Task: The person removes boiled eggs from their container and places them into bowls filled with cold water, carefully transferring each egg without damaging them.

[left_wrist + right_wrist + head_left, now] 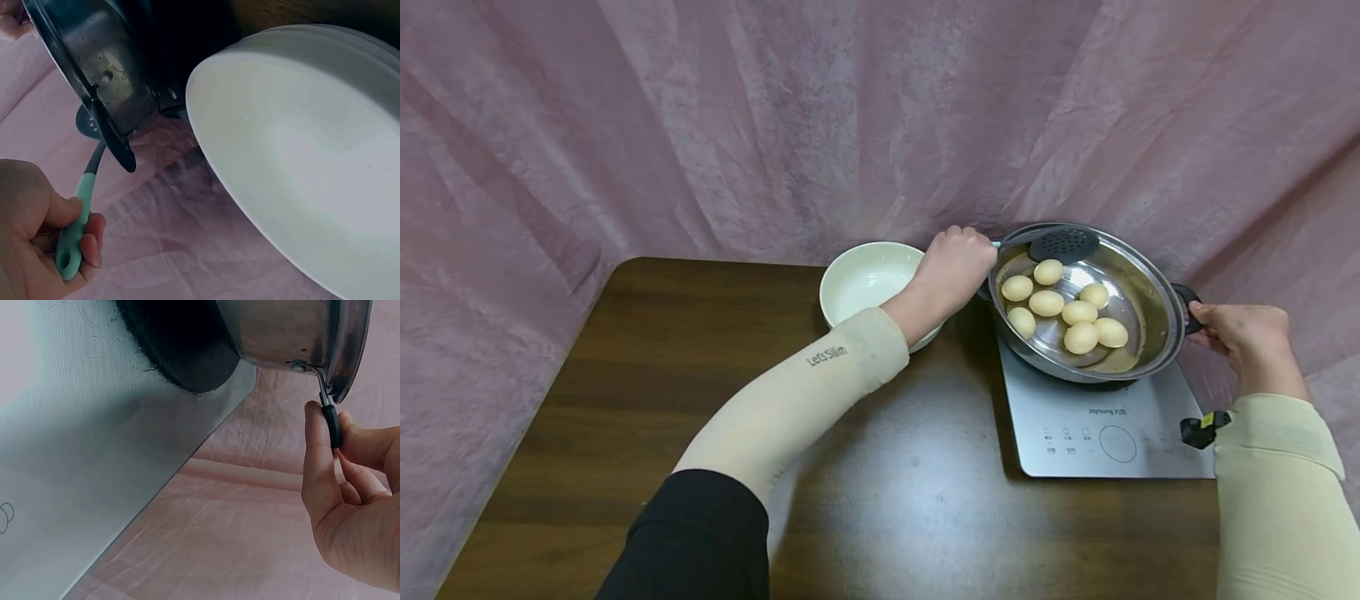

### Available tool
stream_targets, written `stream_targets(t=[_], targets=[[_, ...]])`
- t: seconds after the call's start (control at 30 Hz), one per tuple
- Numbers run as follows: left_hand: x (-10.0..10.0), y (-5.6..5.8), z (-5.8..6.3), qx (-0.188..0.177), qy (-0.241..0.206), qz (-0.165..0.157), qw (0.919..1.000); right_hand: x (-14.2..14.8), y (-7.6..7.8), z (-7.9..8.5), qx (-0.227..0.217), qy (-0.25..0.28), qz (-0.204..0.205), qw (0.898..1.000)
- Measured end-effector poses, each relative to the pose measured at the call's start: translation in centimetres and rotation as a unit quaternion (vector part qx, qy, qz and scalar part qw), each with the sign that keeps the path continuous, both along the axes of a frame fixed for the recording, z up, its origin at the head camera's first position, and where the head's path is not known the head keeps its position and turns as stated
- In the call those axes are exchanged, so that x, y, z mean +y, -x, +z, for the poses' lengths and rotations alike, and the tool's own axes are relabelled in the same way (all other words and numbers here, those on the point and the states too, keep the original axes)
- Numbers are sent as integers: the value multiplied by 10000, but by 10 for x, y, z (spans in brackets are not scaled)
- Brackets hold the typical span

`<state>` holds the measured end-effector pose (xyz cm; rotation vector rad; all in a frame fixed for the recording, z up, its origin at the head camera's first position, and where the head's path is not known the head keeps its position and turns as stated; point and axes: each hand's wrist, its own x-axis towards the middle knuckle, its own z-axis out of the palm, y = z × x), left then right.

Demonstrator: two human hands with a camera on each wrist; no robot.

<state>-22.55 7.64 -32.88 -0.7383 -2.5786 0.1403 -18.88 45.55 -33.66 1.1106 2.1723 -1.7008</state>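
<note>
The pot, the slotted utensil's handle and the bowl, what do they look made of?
Pot: polished metal, probably stainless steel, judging by its silvery reflections. Slotted utensil's handle: smooth and mint-green, likely plastic or silicone, from its even, low-shine colour. Bowl: smooth, pale, glossy; its highlights would suit ceramic or plastic alike.

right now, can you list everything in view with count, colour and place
ovals: 8, pale yellow, in the pan; eggs or potatoes, cannot tell
pan: 1, silver, over the cooker
handles: 2, black, on the pan's sides
spoon: 1, dark slotted head, green grip, at the pan's far side
cooker: 1, silver, table's right
bowl: 1, whitish, left of the pan
table: 1, brown, below
curtain: pink, behind
sleeves: cream, both forearms
left hand: 1, bare, gripping the spoon
right hand: 1, bare, holding the right handle
</note>
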Motion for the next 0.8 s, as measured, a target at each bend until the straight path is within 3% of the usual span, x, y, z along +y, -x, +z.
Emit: stream_targets(t=[0.23,0.37,0.8], targets=[[-2,2,2,-711,-64,235,9972,-2,2,1,103,85,-51,9999],[-5,5,3,-1062,-158,207,9940,-4,5,1,84,18,-33,10000],[-9,8,7,-2010,-659,431,9764,-7,9,0,-40,-100,33,9999]])
